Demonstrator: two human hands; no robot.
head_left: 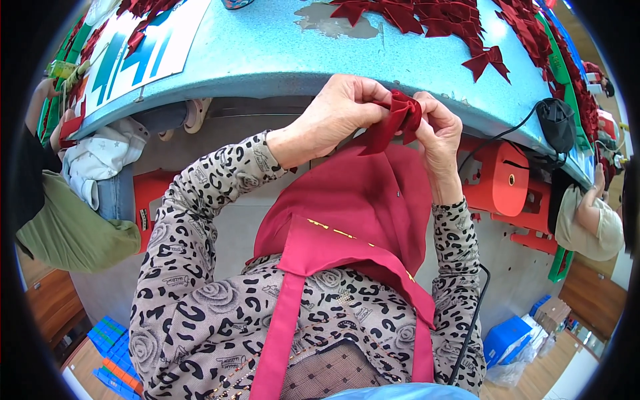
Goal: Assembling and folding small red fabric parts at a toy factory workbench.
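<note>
Between my two hands, just off the near edge of the blue table (267,57), is a dark red ribbon bow (399,120) with its tails hanging down. My left hand (337,113) pinches the bow's left side between thumb and fingers. On its right side, my right hand (439,123) grips it with bent fingers and thumb. The bow's centre is partly hidden by folds and fingertips. More dark red bows (440,17) lie heaped at the far side of the table, with a single bow (487,63) nearer to me on the right.
A white and teal printed sheet (150,50) lies at the table's left. A black pouch-like object with a cord (557,120) sits at the right edge beside a green tray (563,80). Red stools (503,180) stand below the table. Other people work on both sides.
</note>
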